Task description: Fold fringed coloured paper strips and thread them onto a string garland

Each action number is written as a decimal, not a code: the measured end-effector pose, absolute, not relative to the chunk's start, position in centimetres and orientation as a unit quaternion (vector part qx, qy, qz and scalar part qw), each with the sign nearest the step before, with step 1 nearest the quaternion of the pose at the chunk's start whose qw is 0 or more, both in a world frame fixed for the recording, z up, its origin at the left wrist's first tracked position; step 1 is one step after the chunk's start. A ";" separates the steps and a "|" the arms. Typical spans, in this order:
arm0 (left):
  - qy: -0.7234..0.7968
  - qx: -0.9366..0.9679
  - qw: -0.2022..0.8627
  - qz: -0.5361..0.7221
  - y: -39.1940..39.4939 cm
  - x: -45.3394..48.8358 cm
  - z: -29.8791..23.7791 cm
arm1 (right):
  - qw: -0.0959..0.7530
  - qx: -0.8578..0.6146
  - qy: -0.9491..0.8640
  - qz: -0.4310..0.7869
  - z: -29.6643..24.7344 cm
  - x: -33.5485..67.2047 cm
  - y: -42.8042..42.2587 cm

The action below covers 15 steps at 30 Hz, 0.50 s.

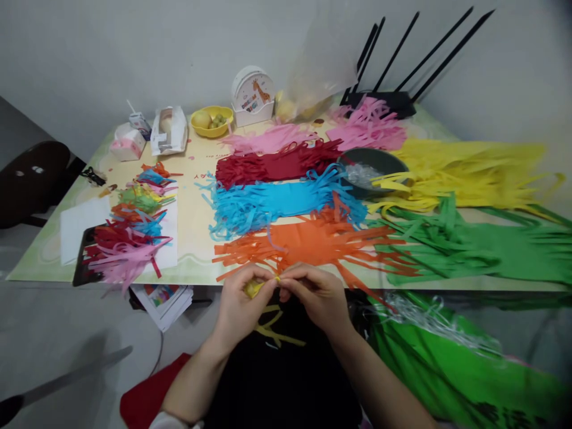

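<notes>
Just in front of the table's near edge, my left hand [247, 301] is closed around a small bunch of yellow fringe strips [253, 288], with loose ends hanging below it. My right hand [318, 296] pinches at the top of the same bunch, its fingertips meeting those of the left. What exactly lies between the right fingertips is too small to make out. Directly beyond both hands lies an orange fringed sheet [313, 241]. Behind it are a blue fringed sheet [290, 199] and a dark red one [281, 165].
Yellow [482, 167] and green fringed sheets [513, 247] cover the table's right side, near a dark bowl [370, 158]. Colourful tassels [134, 220] lie at left, partly over a dark tablet [83, 259]. A black router [393, 102] and a yellow fruit dish [210, 128] stand behind.
</notes>
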<state>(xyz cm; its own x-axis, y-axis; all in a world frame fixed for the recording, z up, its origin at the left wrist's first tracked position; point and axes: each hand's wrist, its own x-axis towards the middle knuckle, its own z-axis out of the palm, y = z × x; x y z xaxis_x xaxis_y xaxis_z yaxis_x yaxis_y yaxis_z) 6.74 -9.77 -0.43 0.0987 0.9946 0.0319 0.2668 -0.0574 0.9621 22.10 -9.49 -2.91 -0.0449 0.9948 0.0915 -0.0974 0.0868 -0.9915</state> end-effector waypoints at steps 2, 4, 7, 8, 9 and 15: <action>0.529 0.604 0.428 0.415 -9.8 6.8 -0.5 | 0.538 -0.439 -0.496 0.521 -3.0 21.9 -9.5; 0.528 0.617 0.405 0.420 -9.9 6.9 -0.8 | 0.540 -0.435 -0.478 0.539 -3.1 21.7 -9.4; 0.519 0.660 0.328 0.433 -10.0 6.8 -1.3 | 0.536 -0.429 -0.456 0.566 -3.3 21.6 -9.3; 0.508 0.681 0.297 0.435 -10.1 6.7 -1.4 | 0.534 -0.430 -0.450 0.572 -3.4 21.5 -9.2; 0.495 0.702 0.268 0.435 -10.1 6.7 -1.5 | 0.533 -0.432 -0.445 0.576 -3.4 21.5 -9.2; 0.478 0.765 0.136 0.410 -9.9 6.5 -1.7 | 0.521 -0.430 -0.423 0.603 -3.9 21.5 -9.1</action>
<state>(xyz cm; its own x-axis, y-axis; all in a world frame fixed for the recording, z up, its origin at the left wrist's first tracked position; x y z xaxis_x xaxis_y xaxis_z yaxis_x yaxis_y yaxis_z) 6.54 -9.85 -1.74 0.2066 0.8423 0.4978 0.6199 -0.5063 0.5994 21.54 -9.06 -3.86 -0.0865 0.9932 -0.0779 -0.2645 -0.0983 -0.9594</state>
